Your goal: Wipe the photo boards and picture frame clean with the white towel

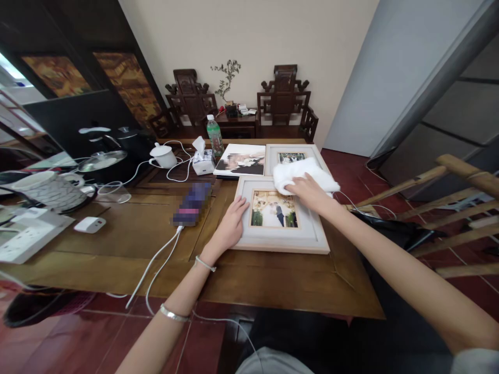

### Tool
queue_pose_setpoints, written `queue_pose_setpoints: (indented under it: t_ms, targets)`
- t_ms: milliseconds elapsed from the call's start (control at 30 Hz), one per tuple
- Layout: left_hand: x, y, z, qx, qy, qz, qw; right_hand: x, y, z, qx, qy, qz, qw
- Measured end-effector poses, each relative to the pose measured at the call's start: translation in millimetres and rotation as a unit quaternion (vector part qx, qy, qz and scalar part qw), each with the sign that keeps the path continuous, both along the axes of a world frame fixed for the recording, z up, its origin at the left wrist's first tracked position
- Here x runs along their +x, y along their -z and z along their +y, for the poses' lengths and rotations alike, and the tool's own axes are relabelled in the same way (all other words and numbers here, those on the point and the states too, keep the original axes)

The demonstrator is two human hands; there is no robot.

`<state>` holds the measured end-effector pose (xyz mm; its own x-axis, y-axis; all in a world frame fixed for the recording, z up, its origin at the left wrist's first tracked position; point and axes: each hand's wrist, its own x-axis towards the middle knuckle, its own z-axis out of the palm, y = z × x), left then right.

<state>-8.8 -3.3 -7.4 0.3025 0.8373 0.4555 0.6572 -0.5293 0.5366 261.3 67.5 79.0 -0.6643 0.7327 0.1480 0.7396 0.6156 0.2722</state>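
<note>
A white picture frame (315, 244) with a wedding photo inside lies flat near the table's right end. My left hand (231, 224) grips the frame's left edge, its fingers over the rim. A folded white cloth (312, 174) is under my right hand (306, 192), whose fingers close on it. This cloth covers the near frame's upper right corner and part of a second picture frame (271, 150) lying behind. Beside that second frame is a photo panel (255, 151) with a partly blurred picture.
On the wooden table (128, 249) are a charging phone (193, 205), a tissue box (203, 163), a green-labelled bottle (214, 135), a lidded white cup (162, 156), a charger (90, 224) and a power strip (29, 236). A wooden chair (463, 166) stands right.
</note>
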Motion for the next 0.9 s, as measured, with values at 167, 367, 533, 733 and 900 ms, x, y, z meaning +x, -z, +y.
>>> queue_pose_setpoints:
  t_ms: [167,367,533,733,900]
  targets:
    - [4,-4.4,-3,-0.005,-0.028,-0.016,0.999,39,9,-42,-0.014,0.011,0.018,1.0]
    - [6,-10.4,-3,0.001,-0.032,-0.008,0.999,49,25,-102,-0.031,-0.037,0.112,0.993]
    - [5,-14.0,1,0.002,-0.051,0.004,0.999,53,26,-106,-0.027,-0.061,0.124,0.99]
    - [5,-14.5,3,-0.003,-0.016,0.077,0.997,50,25,-107,-0.027,-0.059,0.132,0.989]
    - [4,-14.1,7,-0.009,-0.018,0.096,0.995,48,23,-103,-0.045,-0.04,0.115,0.992]
